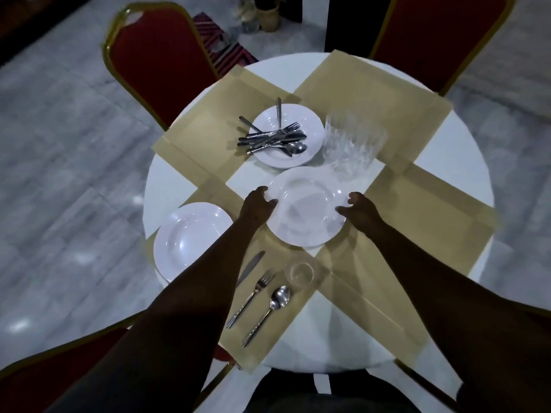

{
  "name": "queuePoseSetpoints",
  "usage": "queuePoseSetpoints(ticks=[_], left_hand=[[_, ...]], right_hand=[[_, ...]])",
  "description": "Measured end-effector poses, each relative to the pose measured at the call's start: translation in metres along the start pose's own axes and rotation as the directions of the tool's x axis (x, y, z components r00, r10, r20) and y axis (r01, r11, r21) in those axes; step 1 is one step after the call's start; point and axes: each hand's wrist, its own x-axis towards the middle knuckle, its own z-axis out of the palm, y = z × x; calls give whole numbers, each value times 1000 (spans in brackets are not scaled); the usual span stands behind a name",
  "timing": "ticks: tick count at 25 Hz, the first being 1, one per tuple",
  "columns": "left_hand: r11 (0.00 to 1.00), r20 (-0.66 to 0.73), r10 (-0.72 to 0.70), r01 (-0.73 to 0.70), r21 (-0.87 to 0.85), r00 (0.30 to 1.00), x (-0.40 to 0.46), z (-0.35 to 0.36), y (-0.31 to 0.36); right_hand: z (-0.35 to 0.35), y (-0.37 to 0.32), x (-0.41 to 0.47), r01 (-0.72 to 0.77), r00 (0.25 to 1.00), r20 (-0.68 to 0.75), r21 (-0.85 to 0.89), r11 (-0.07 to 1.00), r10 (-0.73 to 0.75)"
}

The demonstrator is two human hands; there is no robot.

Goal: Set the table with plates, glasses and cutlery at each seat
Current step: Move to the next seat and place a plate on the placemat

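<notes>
A white plate (305, 205) lies near the middle of the round white table (465, 162). My left hand (257, 208) grips its left rim and my right hand (359, 211) grips its right rim. A second white plate (190, 238) rests on the near-left placemat. Beside it, on the same mat, lie a knife (250, 268), a fork (253, 296) and a spoon (269, 311), with one small glass (299, 272) above them. Further back a stack of small plates (310, 129) carries a pile of loose cutlery (272, 138). Several clear glasses (353, 141) stand to its right.
Four tan placemats (411, 222) form a cross on the table. Red chairs with gold frames stand at the far left (158, 61), far right (441, 37) and near left (59, 374). Grey marble floor surrounds the table.
</notes>
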Motion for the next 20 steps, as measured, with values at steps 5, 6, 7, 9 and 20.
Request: queuePoseSetpoints(ticks=[5,6,7,9,20], left_hand=[[998,-51,-27,30,55,998,23,14,-8],[1000,-68,-23,24,19,997,25,16,-7],[999,-62,-34,31,-42,997,23,16,-1],[984,-13,-60,57,-171,998,20,19,14],[976,464,-63,151,-155,884,-16,103,111]], right_hand=[[-1,6,9,-161,985,1,385,909,174],[-3,9,9,-150,985,-13,404,902,170],[-6,13,8,-143,984,-37,410,901,173],[-21,19,2,-128,976,-105,440,889,192],[-103,157,-77,-193,922,-162,594,781,351]])
